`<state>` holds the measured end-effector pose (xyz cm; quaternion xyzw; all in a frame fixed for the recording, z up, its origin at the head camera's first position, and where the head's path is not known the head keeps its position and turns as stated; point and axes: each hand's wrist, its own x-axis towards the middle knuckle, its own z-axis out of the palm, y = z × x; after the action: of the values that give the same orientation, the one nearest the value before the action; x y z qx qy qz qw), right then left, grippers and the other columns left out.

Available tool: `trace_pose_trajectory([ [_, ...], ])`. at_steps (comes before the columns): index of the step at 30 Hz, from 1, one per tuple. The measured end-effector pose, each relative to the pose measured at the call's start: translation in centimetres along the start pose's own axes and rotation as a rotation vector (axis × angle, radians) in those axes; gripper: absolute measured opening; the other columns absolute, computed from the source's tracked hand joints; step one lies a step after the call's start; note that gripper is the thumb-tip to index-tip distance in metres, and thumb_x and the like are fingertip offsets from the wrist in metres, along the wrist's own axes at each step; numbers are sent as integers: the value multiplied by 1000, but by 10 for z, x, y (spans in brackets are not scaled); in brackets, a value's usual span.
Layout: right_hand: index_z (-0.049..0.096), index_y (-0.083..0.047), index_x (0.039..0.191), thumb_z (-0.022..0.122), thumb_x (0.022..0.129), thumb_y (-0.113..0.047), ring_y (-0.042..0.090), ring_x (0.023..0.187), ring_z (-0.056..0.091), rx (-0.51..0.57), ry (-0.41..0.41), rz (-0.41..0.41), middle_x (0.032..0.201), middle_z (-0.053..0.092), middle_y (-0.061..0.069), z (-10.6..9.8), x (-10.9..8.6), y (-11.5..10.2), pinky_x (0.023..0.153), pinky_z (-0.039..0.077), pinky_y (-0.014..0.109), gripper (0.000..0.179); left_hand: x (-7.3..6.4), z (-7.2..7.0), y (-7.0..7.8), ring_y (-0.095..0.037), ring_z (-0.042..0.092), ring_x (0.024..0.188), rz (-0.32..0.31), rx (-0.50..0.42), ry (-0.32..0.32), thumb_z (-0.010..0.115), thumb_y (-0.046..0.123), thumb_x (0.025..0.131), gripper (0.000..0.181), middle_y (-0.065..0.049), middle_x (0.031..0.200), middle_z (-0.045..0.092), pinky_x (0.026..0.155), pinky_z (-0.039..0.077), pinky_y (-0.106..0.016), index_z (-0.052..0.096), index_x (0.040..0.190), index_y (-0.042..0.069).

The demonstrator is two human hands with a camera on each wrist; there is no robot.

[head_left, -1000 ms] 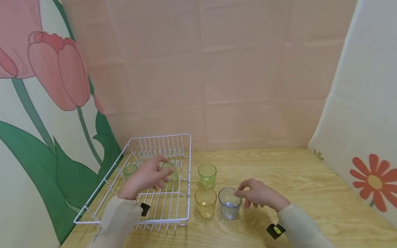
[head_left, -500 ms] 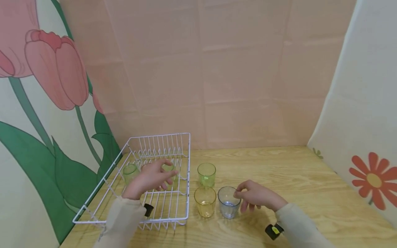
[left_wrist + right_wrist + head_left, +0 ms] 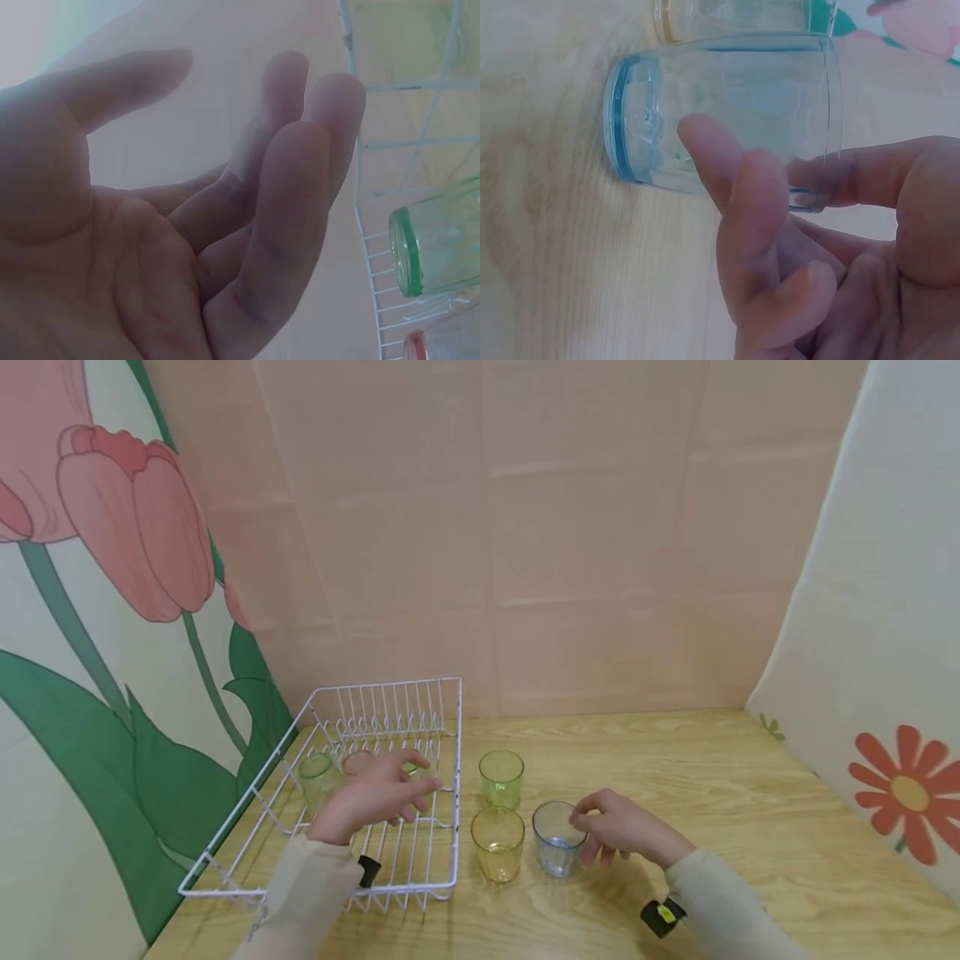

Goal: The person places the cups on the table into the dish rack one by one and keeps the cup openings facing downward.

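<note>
Right hand (image 3: pixel 621 832) had a bluish tumbler (image 3: pixel 553 850) pinched at lower center; left hand (image 3: pixel 375 795) just hung loose-fingered over the wire dish rack (image 3: pixel 420 888), lower left.

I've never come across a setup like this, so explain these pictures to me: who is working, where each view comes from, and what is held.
There is no machine here, just a person's bare left hand and right hand. One camera, worn on the head, looks forward and down; one on each wrist looks at that hand's work.

On the wood-patterned table stand a lime-green glass and a yellow glass. The right hand pinches the rim of a blue-tinted glass next to the yellow one; whether its base touches the table is hard to tell. The left hand is relaxed over a white wire rack and holds nothing. Inside that are a green glass, a reddish glass and a third glass, mostly hidden behind the left hand.
</note>
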<state>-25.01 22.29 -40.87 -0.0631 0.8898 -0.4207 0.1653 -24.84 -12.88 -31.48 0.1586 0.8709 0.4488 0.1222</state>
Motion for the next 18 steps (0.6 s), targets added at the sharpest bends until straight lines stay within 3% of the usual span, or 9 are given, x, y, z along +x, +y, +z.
trace_pose_trajectory([
  [8,63,3,123,52,102,-19,23,51,64,16,34,-26,70,72,11,-1,1,-1,43,31,25,32,4,8,-1,-18,64,62,16,19,-24,66,30,98,46,-13,83,70,57,55,-33,53,131,1],
  [18,63,-2,125,51,101,-21,22,51,63,13,192,-43,69,72,4,0,0,-11,42,32,23,33,2,17,9,-17,65,62,70,38,-47,67,27,97,43,-7,80,70,54,54,-31,56,130,0],
])
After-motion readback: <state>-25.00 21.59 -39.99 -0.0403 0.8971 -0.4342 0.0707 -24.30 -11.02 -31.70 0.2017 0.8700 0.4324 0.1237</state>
